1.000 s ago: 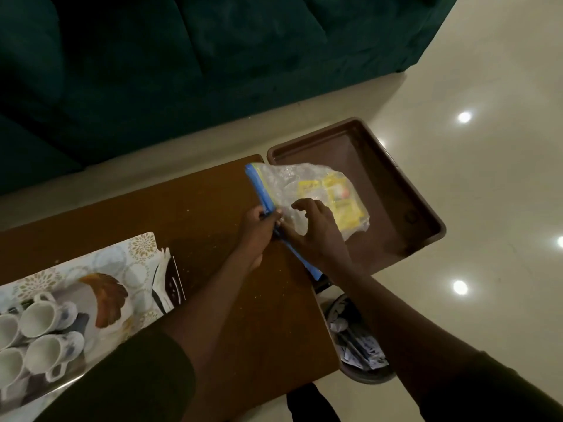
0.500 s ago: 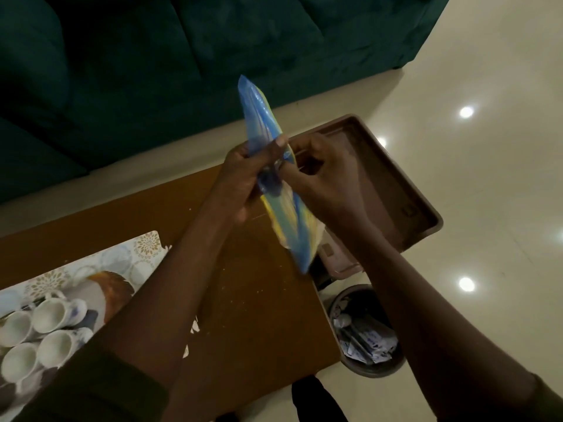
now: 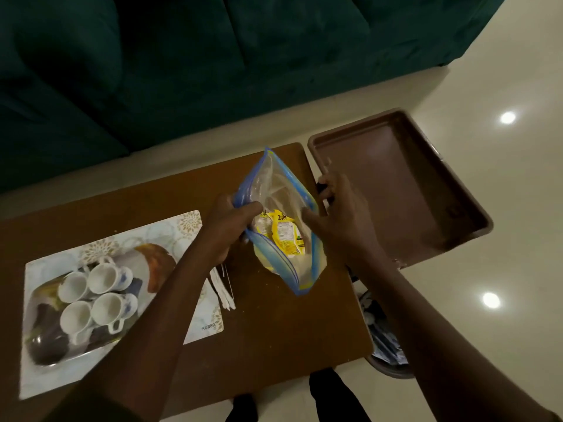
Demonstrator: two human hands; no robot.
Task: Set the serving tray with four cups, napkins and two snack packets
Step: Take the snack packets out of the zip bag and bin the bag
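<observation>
Hands of a person work over a dark wooden counter point(image 3: 274, 336), seen from above. The left hand point(image 3: 231, 226) grips one side of the mouth of a clear zip bag point(image 3: 281, 190) with a blue seal strip, thumb and fingers pinched on the strip. The right hand point(image 3: 341, 220) is spread, its fingertips at the opposite edge of the bag's mouth; whether it actually grips the plastic cannot be told. The bag stands pulled apart on the counter, and yellow snack packets point(image 3: 286, 236) show inside it. To the left, a patterned serving tray point(image 3: 195, 226) lies on the counter with four white cups point(image 3: 97, 296) grouped close together on it. White folded napkins point(image 3: 224, 287) lie just beside the tray's right edge, partly under the left forearm. A brown plastic tray point(image 3: 405, 190) sits at the counter's far right end, overhanging it. A waste bin point(image 3: 384, 345) stands on the floor below. A dark green sofa point(image 3: 213, 56) fills the background.
</observation>
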